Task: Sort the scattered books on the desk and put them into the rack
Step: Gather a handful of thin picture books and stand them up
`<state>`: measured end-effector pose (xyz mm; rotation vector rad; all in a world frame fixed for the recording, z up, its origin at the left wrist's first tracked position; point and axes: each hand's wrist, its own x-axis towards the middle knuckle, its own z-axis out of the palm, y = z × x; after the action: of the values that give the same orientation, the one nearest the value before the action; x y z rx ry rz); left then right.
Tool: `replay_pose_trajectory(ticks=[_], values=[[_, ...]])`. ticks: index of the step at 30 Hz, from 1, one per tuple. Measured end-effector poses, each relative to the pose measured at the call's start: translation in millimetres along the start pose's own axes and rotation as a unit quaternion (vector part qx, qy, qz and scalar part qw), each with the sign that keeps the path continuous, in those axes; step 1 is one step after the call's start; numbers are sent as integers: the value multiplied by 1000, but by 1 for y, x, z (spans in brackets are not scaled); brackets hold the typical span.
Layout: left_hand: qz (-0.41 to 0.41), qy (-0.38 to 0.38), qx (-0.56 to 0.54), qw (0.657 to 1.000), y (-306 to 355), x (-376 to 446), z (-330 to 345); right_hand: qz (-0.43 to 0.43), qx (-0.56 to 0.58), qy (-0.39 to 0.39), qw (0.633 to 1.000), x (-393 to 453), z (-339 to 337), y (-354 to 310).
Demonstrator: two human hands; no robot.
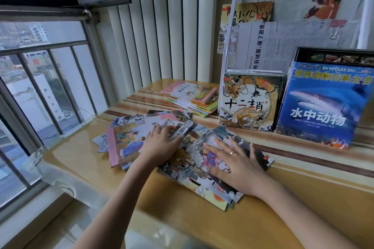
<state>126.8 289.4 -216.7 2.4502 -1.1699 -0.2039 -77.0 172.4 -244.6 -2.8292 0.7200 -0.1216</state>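
Note:
Several thin picture books lie scattered in an overlapping heap (194,180) on the desk's middle. My left hand (159,145) rests flat on the left part of the heap, beside a pink-edged book (121,143). My right hand (236,166), with a ring, presses flat with spread fingers on the topmost book at the right. A white metal rack (228,42) stands at the back right, with a yellow book (247,14) in an upper pocket. A dragon-cover book (249,103) and a blue shark book (321,107) lean upright against its base.
A neat stack of pastel books (192,97) lies at the back of the striped desk (202,224). Newspaper held by binder clips (336,28) lines the rack. A window with metal bars (40,95) runs along the left, vertical blinds (162,26) behind.

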Motion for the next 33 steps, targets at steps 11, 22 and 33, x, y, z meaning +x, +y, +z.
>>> replay_pose_trajectory(ticks=[11,22,33], values=[[-58,-112,-505,854,16,-4,-14,-80,3,-6,997,-3,-7,5],[-84,-137,-374,913,41,-4,0,-160,156,76,972,-4,-5,-10],[-141,149,-565,799,44,10,21,-17,404,221,887,-17,-20,-20]])
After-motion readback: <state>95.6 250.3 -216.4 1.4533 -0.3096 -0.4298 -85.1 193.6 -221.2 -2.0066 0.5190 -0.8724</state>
